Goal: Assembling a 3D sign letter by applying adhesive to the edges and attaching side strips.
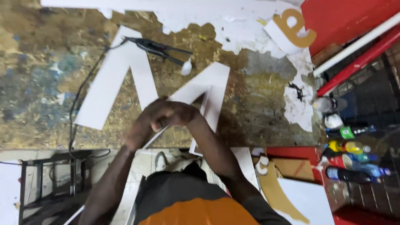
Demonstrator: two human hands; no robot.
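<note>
White foam-board letter [137, 79], large, flat and shaped like an M, lies on the scuffed gold desk [37, 62]. Both hands, left hand [137, 135] and right hand [173, 114], are curled shut around a thin white strip [155, 137] at the letter's near edge. Black pliers [158, 49] rest just beyond.

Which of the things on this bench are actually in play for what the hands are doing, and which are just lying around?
In hand:
- large white cut-out letter, lying flat
- thin white strip at both hands: left hand, right hand
- black glue gun with cord

Lying about:
- tan letter on white scrap
- bottles beside the bench
- red and white poles
</note>
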